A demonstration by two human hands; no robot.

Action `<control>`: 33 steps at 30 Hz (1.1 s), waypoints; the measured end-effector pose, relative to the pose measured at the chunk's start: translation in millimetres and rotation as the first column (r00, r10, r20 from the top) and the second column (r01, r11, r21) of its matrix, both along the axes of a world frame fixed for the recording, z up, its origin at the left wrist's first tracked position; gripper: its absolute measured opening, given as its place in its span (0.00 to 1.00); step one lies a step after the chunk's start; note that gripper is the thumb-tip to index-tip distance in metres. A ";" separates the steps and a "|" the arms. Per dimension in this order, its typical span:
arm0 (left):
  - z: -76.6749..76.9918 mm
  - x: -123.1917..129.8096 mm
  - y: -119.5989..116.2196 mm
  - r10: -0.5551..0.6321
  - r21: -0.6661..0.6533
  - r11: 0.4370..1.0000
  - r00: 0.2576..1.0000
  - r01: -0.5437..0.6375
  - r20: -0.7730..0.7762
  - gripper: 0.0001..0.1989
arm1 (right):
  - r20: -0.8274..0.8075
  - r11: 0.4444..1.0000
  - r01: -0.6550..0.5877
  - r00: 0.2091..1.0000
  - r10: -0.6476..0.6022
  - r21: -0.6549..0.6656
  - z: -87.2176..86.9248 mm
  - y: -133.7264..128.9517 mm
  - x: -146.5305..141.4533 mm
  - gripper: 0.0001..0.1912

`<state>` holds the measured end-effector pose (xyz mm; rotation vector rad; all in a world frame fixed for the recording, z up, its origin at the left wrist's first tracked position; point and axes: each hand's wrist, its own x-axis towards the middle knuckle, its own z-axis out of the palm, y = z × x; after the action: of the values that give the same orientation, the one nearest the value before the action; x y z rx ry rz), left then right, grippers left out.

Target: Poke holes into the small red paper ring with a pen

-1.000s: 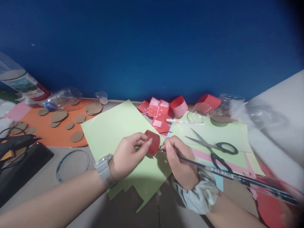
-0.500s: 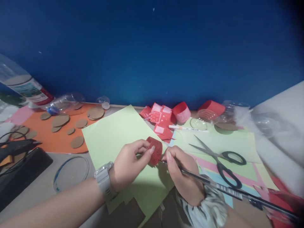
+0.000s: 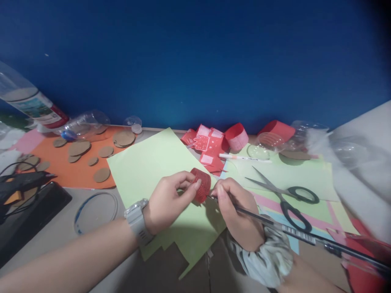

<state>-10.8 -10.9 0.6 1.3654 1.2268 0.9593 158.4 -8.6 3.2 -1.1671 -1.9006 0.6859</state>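
My left hand (image 3: 174, 199), with a grey watch at the wrist, pinches a small dark red ring-shaped piece (image 3: 202, 185) between thumb and fingers. A black and clear pen (image 3: 271, 223) is gripped in my right hand (image 3: 236, 209), its tip close to the lower right edge of the red piece. Whether the tip touches is too small to tell. Both hands are over a light green sheet (image 3: 152, 160) whose lower edge is cut in a jagged line.
Scissors (image 3: 284, 197) lie on coloured papers at the right. Behind are red paper pieces (image 3: 236, 137), a white marker (image 3: 244, 158) and clear plastic parts. Cardboard discs (image 3: 79, 148) rest on orange paper (image 3: 69, 173) at the left, near a bottle (image 3: 39, 106) and a black glue gun (image 3: 21, 187).
The whole view has shifted slightly, so things appear a little higher in the frame. Both hands keep nearly the same hold on the red piece and the pen.
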 end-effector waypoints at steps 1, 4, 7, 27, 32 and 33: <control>0.2 -0.2 0.0 0.002 0.000 1.000 1.000 -0.002 -0.003 0.08 | -0.001 1.000 0.001 1.000 -0.001 0.004 0.3 0.0 0.1 0.14; -0.2 -0.8 -0.3 0.004 0.021 1.000 1.000 -0.003 -0.015 0.08 | 0.022 0.999 -0.045 0.999 0.045 -0.001 0.5 0.2 0.5 0.14; -1.6 -1.0 -0.6 -0.001 0.022 1.000 1.000 0.002 -0.016 0.09 | 0.028 0.999 -0.052 0.998 0.052 -0.001 0.5 0.6 0.9 0.15; -1.0 -1.6 0.6 -0.013 0.050 0.999 1.000 0.013 -0.011 0.08 | 0.006 0.999 -0.016 1.000 0.017 -0.032 -0.4 -0.3 0.9 0.15; 0.3 -1.7 -0.2 -0.013 0.068 0.998 1.000 0.015 -0.028 0.10 | 0.042 0.996 -0.068 0.997 0.070 -0.061 0.6 -0.3 1.4 0.14; 0.1 -1.8 -0.3 -0.014 0.076 0.997 0.999 0.017 -0.031 0.11 | 0.046 0.995 -0.077 0.996 0.080 -0.058 1.1 -0.3 1.4 0.15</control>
<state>-12.6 -11.2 0.8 1.4517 1.2110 0.9866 159.8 -8.9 4.2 -1.1582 -1.9879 0.7652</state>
